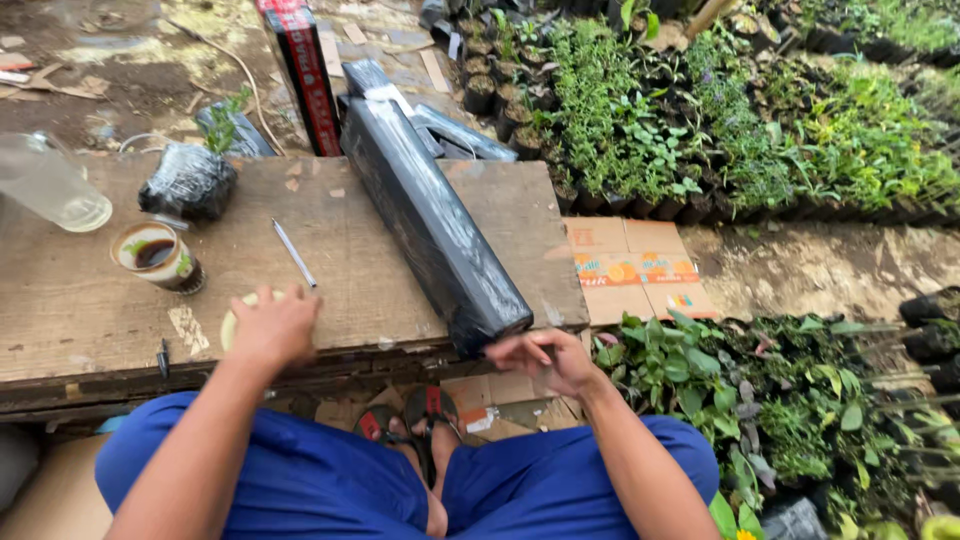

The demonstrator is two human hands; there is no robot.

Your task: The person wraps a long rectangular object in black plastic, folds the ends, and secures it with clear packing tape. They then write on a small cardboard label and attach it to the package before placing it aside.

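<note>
**Long black-wrapped bundle across a wooden table among nursery plants**

The long black plastic-wrapped bundle (pixel 430 205) lies slantwise across the wooden table (pixel 400 270), its near end jutting over the front edge. The right hand (pixel 548 360) hovers just below that end, fingers loosely curled, grasping nothing visible. Left of the bundle, the left hand (pixel 275 325) presses flat on a pale tape roll (pixel 232 322), gripping nothing. Between them lies a pen (pixel 294 253). Farther left of the bundle stand a glass of dark drink (pixel 157 256), a black-bagged seedling (pixel 190 178) and a clear bottle (pixel 50 185). Right of it, potted seedlings (pixel 700 140) crowd the ground.
</note>
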